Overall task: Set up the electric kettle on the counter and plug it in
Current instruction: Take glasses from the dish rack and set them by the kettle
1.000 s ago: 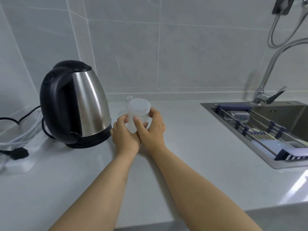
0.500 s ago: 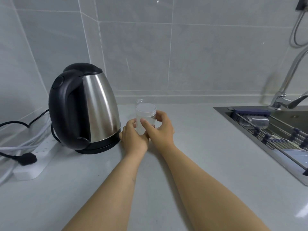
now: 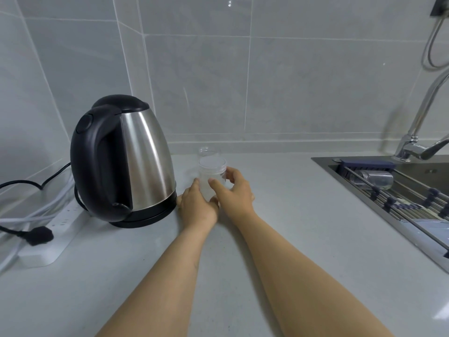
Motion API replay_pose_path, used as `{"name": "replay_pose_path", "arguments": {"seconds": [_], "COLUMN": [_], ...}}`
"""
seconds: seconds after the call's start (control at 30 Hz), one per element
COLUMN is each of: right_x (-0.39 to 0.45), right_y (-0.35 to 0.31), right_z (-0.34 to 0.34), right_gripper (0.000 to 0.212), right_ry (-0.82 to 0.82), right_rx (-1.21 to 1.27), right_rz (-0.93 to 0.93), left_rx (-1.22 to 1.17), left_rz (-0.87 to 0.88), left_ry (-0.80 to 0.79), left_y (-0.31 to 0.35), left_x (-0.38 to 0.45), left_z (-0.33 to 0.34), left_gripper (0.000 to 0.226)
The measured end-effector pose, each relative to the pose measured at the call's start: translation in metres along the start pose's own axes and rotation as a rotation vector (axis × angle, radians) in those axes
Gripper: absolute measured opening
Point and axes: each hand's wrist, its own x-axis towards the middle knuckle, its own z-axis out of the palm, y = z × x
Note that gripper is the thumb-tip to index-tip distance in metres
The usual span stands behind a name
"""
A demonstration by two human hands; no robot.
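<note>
On the counter, near the back wall, I am working with both hands around a small clear jar with a pale lid. My left hand is resting against the jar's near left side with the fingers curled toward it; my right hand is curving round the right side, thumb in front and fingers behind. Whether either hand is gripping firmly or only steadying the jar, I cannot tell. A second clear jar, without a lid, is standing just behind it.

The kettle is sitting upright on its black base, just beside my left hand, handle facing the camera (lid down). I am judging that the placing step is done.

The plugging step appears done as well: a black plug is sitting in the white power strip to the left of the kettle, and a black cord is running along the wall behind. I cannot trace that cord to the base, so this needs checking.

To the right, a sink is holding a rack, with a tap above it.
</note>
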Motion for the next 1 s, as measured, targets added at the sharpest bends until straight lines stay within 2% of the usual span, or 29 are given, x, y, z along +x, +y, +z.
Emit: {"name": "replay_pose_path", "arguments": {"seconds": [0.23, 0.37, 0.5, 0.6, 0.7, 0.77, 1.0], "right_x": [0.001, 0.002, 0.003, 0.003, 0.004, 0.004, -0.008], "right_y": [-0.002, -0.004, -0.003, 0.001, 0.005, 0.006, 0.004], "right_z": [0.0, 0.001, 0.0, 0.001, 0.001, 0.0, -0.021], "right_gripper": [0.037, 0.058, 0.064, 0.051, 0.041, 0.036, 0.038], "right_ry": [-0.061, -0.055, -0.066, -0.043, 0.082, 0.134, 0.11], "right_rx": [-0.02, -0.005, -0.02, -0.103, -0.125, -0.09, -0.072], "right_rz": [0.034, 0.036, 0.039, 0.045, 0.029, 0.002, -0.062], "left_rx": [-0.11, -0.184, -0.208, -0.301, -0.322, -0.323, -0.304], "left_rz": [-0.034, -0.007, -0.01, -0.007, 0.063, 0.11, 0.201], "left_ry": [0.116, 0.128, 0.135, 0.179, 0.262, 0.255, 0.185], "left_y": [0.004, 0.003, 0.006, 0.011, 0.014, 0.014, 0.018], "left_x": [-0.002, 0.0, -0.003, -0.009, -0.016, -0.02, -0.034], "left_z": [-0.001, -0.001, -0.004, -0.01, -0.017, -0.02, -0.023], "left_gripper": [0.063, 0.063, 0.058, 0.048, 0.034, 0.033, 0.03]}}
